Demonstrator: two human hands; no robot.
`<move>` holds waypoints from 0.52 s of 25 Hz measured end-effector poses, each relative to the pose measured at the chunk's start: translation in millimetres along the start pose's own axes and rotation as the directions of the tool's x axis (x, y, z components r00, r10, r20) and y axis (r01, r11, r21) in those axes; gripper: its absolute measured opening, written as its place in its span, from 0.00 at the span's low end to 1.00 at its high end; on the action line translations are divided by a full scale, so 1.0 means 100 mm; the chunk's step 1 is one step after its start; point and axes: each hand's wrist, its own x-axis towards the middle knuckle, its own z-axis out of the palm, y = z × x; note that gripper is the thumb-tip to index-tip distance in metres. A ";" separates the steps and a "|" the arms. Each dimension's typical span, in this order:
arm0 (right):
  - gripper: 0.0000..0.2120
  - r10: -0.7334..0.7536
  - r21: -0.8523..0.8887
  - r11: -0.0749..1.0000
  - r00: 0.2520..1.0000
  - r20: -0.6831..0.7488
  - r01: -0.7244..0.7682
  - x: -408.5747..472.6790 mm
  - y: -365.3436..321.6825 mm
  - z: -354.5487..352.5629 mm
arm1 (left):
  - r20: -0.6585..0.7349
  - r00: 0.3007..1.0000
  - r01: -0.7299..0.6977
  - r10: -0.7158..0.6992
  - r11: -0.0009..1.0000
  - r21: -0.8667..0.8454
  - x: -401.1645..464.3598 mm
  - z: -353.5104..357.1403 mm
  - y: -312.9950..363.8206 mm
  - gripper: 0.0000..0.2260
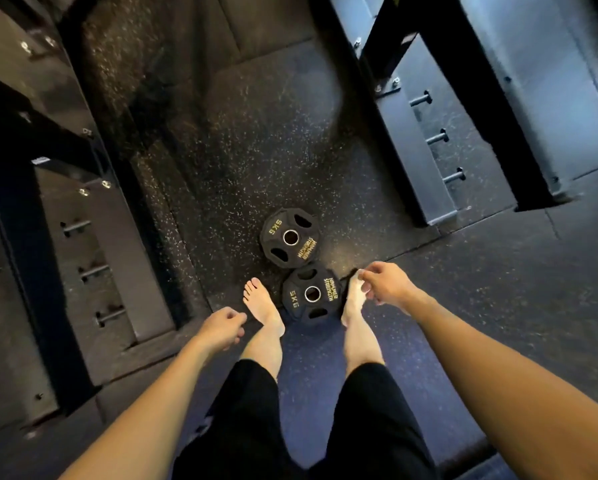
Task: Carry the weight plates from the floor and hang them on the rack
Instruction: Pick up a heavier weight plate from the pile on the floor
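Note:
Two black 5 kg weight plates lie flat on the speckled rubber floor. The far plate (290, 238) sits ahead of my feet, and the near plate (311, 294) lies between my bare feet, touching the far one. My left hand (221, 328) hangs above the floor left of my left foot, fingers loosely curled, holding nothing. Over my right foot, just right of the near plate, my right hand (385, 283) hangs loosely curled and empty. Rack pegs stick out of the right upright (437, 136) and the left upright (93, 270).
Black rack frames stand on both sides: a beam and post at right (491, 109), a dark frame at left (30, 258). A raised platform edge (152, 341) runs along the left rack's base. Open floor stretches ahead between the racks.

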 end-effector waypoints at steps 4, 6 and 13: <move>0.12 0.005 -0.070 0.998 1.000 0.016 -0.003 1.56 -0.01 0.21 | -0.034 0.993 0.103 -0.111 0.977 -0.187 1.26 0.43 0.24 0.09; 0.14 -0.019 -0.120 0.993 1.000 0.007 0.020 2.34 0.03 0.37 | -0.041 0.987 0.136 -0.153 0.952 -0.276 1.89 0.70 0.29 0.08; 0.24 -0.040 -0.213 0.977 0.998 -0.050 0.029 4.72 0.18 1.01 | -0.132 0.953 0.153 -0.273 0.809 -0.567 4.04 1.42 0.34 0.10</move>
